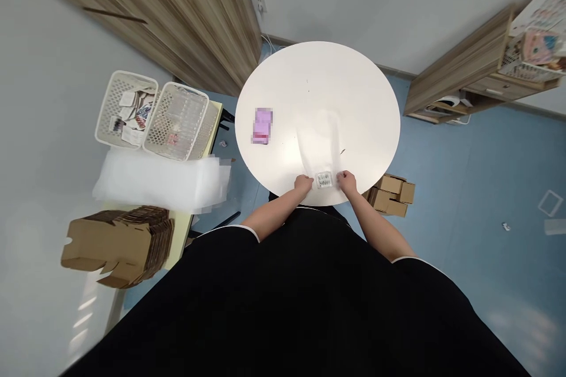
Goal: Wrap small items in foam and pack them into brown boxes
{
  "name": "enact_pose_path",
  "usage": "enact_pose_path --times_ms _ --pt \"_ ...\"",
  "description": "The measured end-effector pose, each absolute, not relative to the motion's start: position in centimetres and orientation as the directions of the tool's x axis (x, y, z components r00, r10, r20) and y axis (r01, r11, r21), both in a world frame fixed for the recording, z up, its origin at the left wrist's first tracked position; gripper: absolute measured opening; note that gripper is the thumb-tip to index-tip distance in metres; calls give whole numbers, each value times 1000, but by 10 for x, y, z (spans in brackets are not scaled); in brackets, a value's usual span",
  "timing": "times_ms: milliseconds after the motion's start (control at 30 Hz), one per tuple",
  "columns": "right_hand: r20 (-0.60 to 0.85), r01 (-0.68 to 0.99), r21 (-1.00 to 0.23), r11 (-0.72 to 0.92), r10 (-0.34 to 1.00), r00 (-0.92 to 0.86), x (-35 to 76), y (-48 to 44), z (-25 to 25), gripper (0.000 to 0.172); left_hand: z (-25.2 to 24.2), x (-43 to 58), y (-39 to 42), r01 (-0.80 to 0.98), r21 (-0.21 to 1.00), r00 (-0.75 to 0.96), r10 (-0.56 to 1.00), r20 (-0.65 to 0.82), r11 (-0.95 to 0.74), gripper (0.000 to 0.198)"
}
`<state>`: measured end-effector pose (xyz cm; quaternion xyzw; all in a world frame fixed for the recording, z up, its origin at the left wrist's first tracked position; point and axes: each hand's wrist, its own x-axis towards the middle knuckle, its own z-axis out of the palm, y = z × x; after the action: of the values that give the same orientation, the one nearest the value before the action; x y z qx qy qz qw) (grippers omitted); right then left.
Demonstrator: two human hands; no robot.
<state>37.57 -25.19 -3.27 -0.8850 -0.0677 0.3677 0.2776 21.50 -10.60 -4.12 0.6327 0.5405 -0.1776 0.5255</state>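
A small clear plastic case (323,179) with tiny items inside lies at the near edge of the round white table (318,94). My left hand (304,184) grips its left side with curled fingers. My right hand (346,181) holds its right side the same way. A pink, blurred packet (262,125) lies on the table's left part, well apart from both hands.
Two white perforated baskets (152,112) stand on a side table at left, with a foam sheet stack (161,179) and flat cardboard boxes (119,244) nearer. Small cardboard boxes (391,193) sit on the blue floor right of the table. Wooden shelves (477,76) stand at right.
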Motion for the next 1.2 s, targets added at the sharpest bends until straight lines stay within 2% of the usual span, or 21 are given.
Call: enact_pose_path --times_ms 167,333,500,600,800,900,1033,1200 --pt "-622 -90 -567 -818 354 699 369 -253 -27 15 -37 227 -114 855 489 353 495 -794 174 12" --pt "-664 -145 -594 -791 380 644 363 -249 -26 17 -32 242 -126 820 562 444 500 -743 108 25" --pt "-664 -124 -582 -804 381 644 361 -246 -27 18 -35 255 -132 825 565 499 464 -732 4 19" --pt "-652 -122 -594 -795 387 652 363 -247 -27 19 -35 252 -135 796 602 568 427 -704 -67 29" --pt "-632 -76 -615 -785 433 642 362 -247 -25 22 -26 238 -148 655 682 756 292 -586 -326 48" --pt "-624 -10 -604 -797 465 628 357 -244 -26 24 -23 238 -146 682 672 731 306 -610 -288 51" --pt "-644 78 -551 -831 482 594 350 -237 -27 30 -22 237 -139 723 680 672 353 -651 -124 55" --pt "-635 270 -498 -824 558 534 347 -234 -27 42 -26 231 -137 688 724 682 381 -624 -46 59"
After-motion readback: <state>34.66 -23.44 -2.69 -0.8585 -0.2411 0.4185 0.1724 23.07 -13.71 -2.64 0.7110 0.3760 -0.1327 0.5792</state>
